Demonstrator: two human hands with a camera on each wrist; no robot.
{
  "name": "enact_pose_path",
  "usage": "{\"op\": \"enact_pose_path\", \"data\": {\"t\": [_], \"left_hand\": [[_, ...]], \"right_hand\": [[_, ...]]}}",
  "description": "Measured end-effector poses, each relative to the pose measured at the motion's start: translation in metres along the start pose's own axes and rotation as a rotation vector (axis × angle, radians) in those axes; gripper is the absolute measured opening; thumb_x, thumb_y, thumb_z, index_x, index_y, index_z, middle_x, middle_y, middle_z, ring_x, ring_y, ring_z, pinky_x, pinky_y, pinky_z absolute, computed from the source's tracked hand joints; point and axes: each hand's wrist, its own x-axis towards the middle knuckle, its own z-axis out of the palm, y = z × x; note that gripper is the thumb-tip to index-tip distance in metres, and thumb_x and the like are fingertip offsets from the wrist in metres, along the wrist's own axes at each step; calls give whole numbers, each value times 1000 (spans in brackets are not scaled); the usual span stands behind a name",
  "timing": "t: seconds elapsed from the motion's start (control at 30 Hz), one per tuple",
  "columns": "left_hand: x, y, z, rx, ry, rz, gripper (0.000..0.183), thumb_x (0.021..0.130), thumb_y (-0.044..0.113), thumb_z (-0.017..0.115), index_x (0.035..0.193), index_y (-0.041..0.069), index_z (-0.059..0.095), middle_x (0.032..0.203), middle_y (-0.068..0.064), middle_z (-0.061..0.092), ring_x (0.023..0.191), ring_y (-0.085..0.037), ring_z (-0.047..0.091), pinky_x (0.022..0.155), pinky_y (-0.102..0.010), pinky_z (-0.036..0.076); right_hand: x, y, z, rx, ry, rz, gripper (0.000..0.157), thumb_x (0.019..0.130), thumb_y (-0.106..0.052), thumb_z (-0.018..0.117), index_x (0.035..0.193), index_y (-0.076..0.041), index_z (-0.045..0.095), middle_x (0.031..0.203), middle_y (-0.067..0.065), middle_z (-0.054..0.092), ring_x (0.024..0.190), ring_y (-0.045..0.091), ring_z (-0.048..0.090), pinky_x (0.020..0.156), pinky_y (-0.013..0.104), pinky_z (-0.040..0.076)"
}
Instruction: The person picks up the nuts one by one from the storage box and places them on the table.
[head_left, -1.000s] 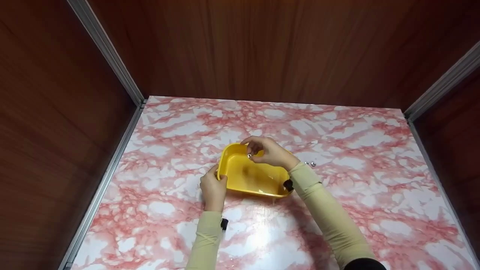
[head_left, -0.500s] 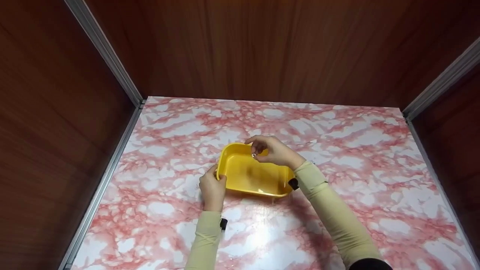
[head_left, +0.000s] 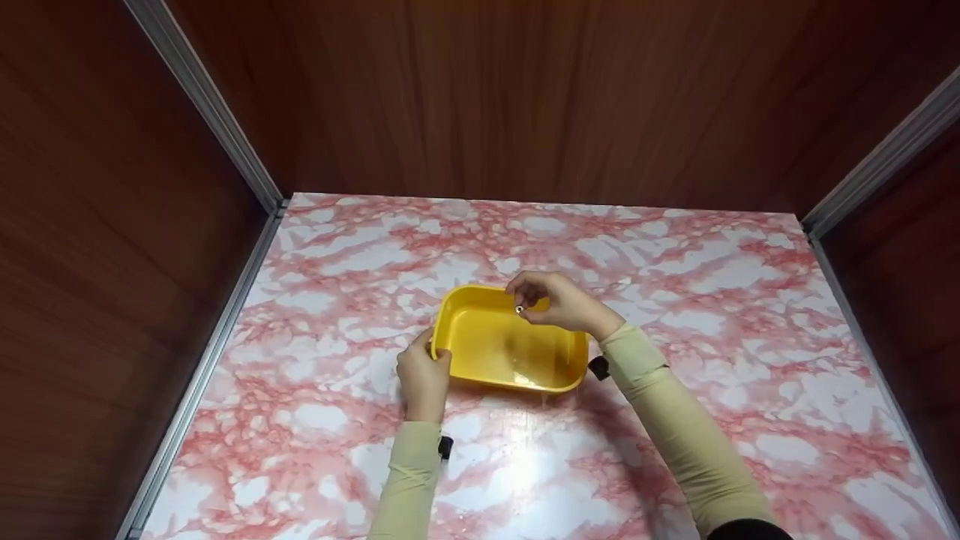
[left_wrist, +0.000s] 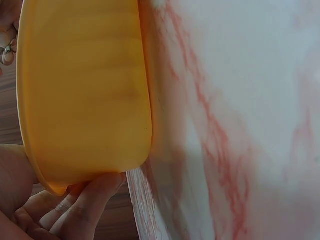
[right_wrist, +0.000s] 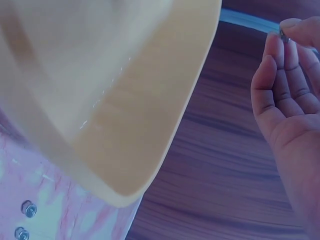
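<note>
My left hand (head_left: pixel 424 376) grips the left rim of a yellow plastic tub (head_left: pixel 480 341), thumb over the edge. The left wrist view shows those fingers (left_wrist: pixel 87 205) bent under the end of the tub's wall (left_wrist: pixel 85 100). Above the tub's right half, my right hand (head_left: pixel 559 301) pinches a small metal nut (head_left: pixel 519 309) between thumb and fingertips. In the right wrist view the nut (right_wrist: pixel 284 36) appears nearly edge-on, away from the tub wall (right_wrist: pixel 150 110).
Two more small metal nuts (right_wrist: pixel 29 209) lie on the table near the tub, hidden from the head view by the right sleeve. The red-and-white marbled table (head_left: pixel 337 330) is bounded by dark wooden panels (head_left: pixel 480 97) with grey metal edging (head_left: pixel 206 97).
Still pinching the nut, my right hand has drifted right over the tub. Its sleeve now covers the loose nuts seen earlier on the table. My left hand stays on the rim.
</note>
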Motion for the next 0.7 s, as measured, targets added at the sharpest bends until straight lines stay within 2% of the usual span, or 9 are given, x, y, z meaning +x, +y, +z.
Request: {"op": "enact_pose_path", "data": {"t": [0.47, 0.57, 0.7], "left_hand": [[0, -1, 1, -6, 23, 20, 35, 67, 0, 63, 101, 10, 67, 70, -5, 63, 57, -19, 56, 52, -34, 46], [0, -1, 1, -9, 19, 23, 35, 68, -1, 63, 100, 10, 67, 69, -6, 63, 56, -19, 55, 51, -34, 45], [-1, -1, 1, -12, 22, 31, 35, 67, -1, 63, 100, 9, 67, 68, -5, 62, 54, -18, 54, 49, -33, 44]], "right_hand": [[-13, 5, -5, 13, 46, 2, 39, 72, 15, 60, 107, 0, 54, 88, 27, 54, 77, 40, 51, 68, 53, 42], [-17, 17, -5, -13, 62, 12, 39, 73, 12, 61, 108, -3, 55, 87, 22, 56, 78, 33, 52, 68, 49, 43], [-23, 34, -7, -29, 83, 33, 37, 74, 5, 64, 107, -9, 56, 88, 14, 58, 79, 26, 53, 70, 49, 43]]}}
